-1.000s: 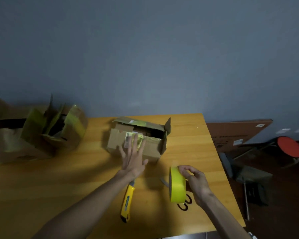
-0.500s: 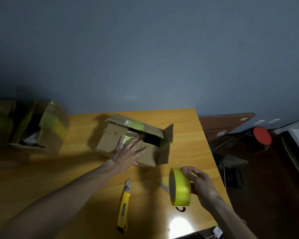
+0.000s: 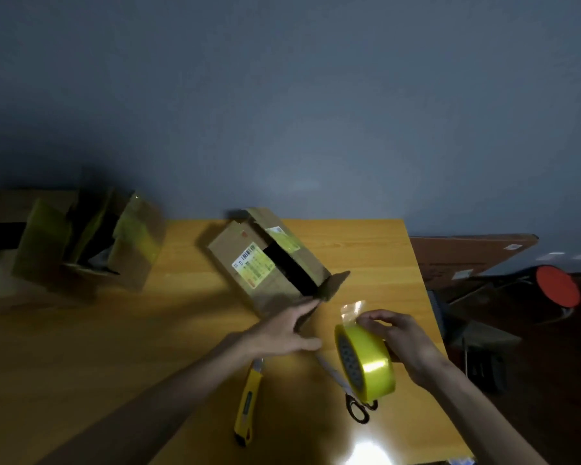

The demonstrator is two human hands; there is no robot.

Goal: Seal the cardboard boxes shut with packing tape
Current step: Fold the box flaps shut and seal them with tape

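We are looking at a table bearing blurred boxes at nine o'clock and a box at centre, flaps gaping. Our left hand, fingers straight, is touching the box's five-o'clock corner. Our right hand is gripping the tape at four o'clock. A knife and scissors are lying at six.

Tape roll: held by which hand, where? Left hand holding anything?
Right hand grips the tape roll by its outer rim, beside the lifted loose end. Left hand holds nothing; straight fingers touch the cardboard box.
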